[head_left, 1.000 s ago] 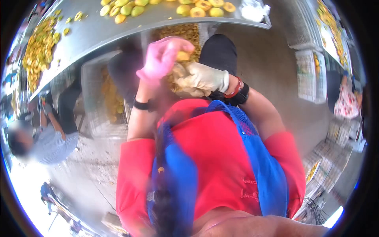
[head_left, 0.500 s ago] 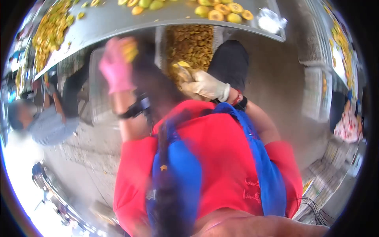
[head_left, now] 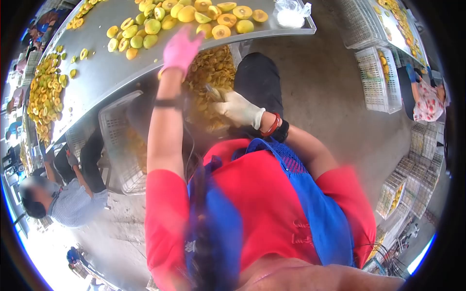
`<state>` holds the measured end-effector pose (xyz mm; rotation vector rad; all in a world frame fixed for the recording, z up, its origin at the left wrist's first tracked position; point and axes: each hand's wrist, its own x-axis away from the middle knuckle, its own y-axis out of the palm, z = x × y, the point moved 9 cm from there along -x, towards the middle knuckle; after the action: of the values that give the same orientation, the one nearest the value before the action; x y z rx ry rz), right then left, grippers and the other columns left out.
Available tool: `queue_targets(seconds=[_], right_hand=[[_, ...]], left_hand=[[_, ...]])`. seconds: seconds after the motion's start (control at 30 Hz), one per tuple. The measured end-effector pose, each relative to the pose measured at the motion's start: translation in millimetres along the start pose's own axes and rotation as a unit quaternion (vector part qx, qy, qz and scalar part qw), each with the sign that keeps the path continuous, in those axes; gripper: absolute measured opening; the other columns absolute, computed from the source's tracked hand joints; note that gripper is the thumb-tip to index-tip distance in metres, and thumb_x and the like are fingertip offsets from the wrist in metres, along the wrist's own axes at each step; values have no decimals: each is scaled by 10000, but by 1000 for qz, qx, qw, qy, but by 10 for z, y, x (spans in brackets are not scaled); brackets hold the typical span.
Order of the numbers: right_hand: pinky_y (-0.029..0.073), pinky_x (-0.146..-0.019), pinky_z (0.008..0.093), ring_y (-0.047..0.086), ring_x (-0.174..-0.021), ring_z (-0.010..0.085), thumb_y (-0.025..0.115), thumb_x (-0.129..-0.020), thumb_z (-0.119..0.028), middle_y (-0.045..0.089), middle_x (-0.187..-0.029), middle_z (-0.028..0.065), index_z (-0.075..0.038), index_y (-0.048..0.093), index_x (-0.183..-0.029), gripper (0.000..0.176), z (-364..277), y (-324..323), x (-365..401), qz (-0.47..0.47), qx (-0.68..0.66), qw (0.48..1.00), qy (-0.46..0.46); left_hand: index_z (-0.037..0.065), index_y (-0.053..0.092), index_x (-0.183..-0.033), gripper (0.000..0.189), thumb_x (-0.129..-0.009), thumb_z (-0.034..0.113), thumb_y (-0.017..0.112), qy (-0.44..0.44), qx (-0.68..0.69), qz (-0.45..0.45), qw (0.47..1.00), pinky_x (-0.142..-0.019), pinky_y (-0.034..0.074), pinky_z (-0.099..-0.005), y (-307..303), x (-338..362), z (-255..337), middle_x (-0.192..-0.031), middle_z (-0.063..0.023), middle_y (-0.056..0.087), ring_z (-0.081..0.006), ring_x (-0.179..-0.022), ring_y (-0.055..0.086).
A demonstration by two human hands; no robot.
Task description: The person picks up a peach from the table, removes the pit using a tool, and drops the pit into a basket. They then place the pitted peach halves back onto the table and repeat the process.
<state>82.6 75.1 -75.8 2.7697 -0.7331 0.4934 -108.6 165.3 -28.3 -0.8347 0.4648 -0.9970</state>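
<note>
My left hand [head_left: 180,52], in a pink glove, reaches over the metal table's front edge with its fingers spread and nothing visible in them. Just beyond its fingertips lie halved yellow and green fruits [head_left: 187,13], some with cut faces up. My right hand [head_left: 240,110], in a white glove, is closed round a small tool [head_left: 212,92] with a metallic tip; its exact kind is unclear. Below the tool, a crate is filled with yellow-brown fruit pieces [head_left: 208,68].
The metal table [head_left: 97,72] bears a fruit pile [head_left: 43,99] at left and a plastic bag [head_left: 290,14] at its right corner. Crates [head_left: 376,80] stand at right, another [head_left: 121,145] at left. A seated co-worker [head_left: 73,203] is at left, another person [head_left: 428,102] at right.
My left hand has moved up and right to the table, and the yellow fruit in it is gone. The yellow fruit by my right hand no longer shows. The view has shifted.
</note>
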Motion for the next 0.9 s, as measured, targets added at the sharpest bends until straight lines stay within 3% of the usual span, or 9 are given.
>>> queue_targets(seconds=[0.13,0.37,0.5,0.57,0.6,0.7,0.73,0.8,0.9], right_hand=[[377,-404,284,505,-490,109,588,-881,-178,539,-685,20,-78,525,-890,119,238,-150,62,22,-75,995,54],[367,-393,278,479,-469,100,589,-876,-176,523,-677,8,-73,540,-917,121,285,-265,80,54,-99,992,62],[421,-439,306,522,-504,133,600,-886,-180,544,-686,38,-50,543,-934,150,226,-290,89,68,-64,995,45],[462,-497,344,554,-528,189,623,-890,-183,566,-693,80,-29,542,-958,186,92,-430,62,152,49,979,-126],[483,-526,363,570,-539,217,634,-892,-184,578,-696,101,-19,542,-970,205,-3,-461,95,191,104,953,-210],[514,-615,410,615,-592,331,671,-885,-168,611,-729,162,-2,543,-1003,241,-355,-443,181,184,182,941,-217],[507,-593,432,627,-633,401,675,-878,-135,622,-735,184,-7,533,-990,222,-473,-415,201,190,204,924,-261],[499,-576,444,632,-654,417,674,-876,-125,619,-724,187,-8,518,-968,215,-624,-322,179,180,308,873,-334],[488,-546,475,630,-650,432,669,-865,-105,602,-689,202,-10,486,-962,228,-823,-132,264,171,382,826,-378]], left_hand=[[82,574,-1355,758,-828,621,654,-3,-125,-126,984,-1017,464,-443,839,-548,181,-1278,-173,656,-343,-1168,630],[69,601,-1282,678,-779,510,715,-53,-48,-71,995,-1014,470,-416,1075,-667,48,-1306,-197,623,-344,-1210,599],[19,595,-1242,582,-829,414,708,6,64,14,998,-958,488,-407,867,-556,-38,-1204,-197,657,-325,-1107,636],[4,606,-1182,503,-856,371,716,14,165,49,985,-886,518,-375,659,-426,-96,-1121,-169,685,-253,-1034,665],[5,613,-1154,396,-914,318,650,-70,342,-18,937,-801,531,-320,641,-265,-124,-1116,-178,685,-194,-954,661],[15,596,-1192,375,-954,305,588,-12,525,-52,849,-696,527,-265,448,153,-119,-1106,-176,680,-189,-879,674],[16,586,-1211,379,-964,304,569,-10,570,-60,819,-690,528,-263,388,325,-79,-1099,-174,677,-190,-869,673],[18,565,-1249,390,-983,301,531,-2,656,-75,751,-678,531,-258,264,629,80,-1084,-169,670,-192,-850,673],[17,536,-1292,439,-994,338,519,-14,639,-63,766,-711,544,-292,79,947,146,-1083,-159,659,-223,-859,677]])
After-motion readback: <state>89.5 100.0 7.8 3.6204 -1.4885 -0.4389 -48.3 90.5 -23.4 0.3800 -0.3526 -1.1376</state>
